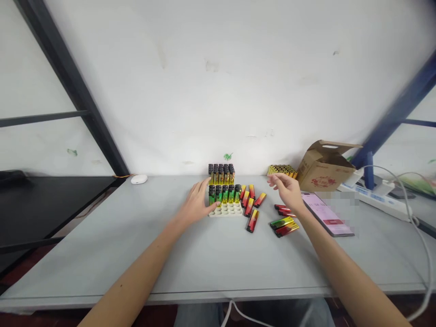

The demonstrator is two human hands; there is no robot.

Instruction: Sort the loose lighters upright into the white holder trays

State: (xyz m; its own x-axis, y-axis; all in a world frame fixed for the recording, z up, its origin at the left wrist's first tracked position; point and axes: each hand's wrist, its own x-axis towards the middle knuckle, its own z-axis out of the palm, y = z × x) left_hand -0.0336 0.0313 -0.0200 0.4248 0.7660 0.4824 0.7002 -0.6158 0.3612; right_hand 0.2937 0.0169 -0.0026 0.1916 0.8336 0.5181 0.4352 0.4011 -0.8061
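Nearest my view: denim-clad legs (200,315) and a white cable (227,314), below the front edge of the grey tabletop (218,268). On it, to the right of centre, I list a green-and-yellow lighter (282,222) lying beside a red-and-yellow one (288,229), and a lit phone (329,215) lying flat. A white holed tray (225,211), mid-tabletop, has bare holes at the front and green-and-yellow lighters (225,195) upright behind them. Left hand (195,200): thumb and fingers spread at the tray's left side; contact I cannot tell. Right hand (285,187): raised, fingers half-curled; whether it grasps anything I cannot tell. Between tray and right hand, loose red-and-yellow lighters (249,206). Farther: black-topped lighters (221,174) standing behind the tray, a white case (139,179) at left, an open cardboard box (318,173) beside a yellow block of lighters (282,170). Last, the white wall (218,91).
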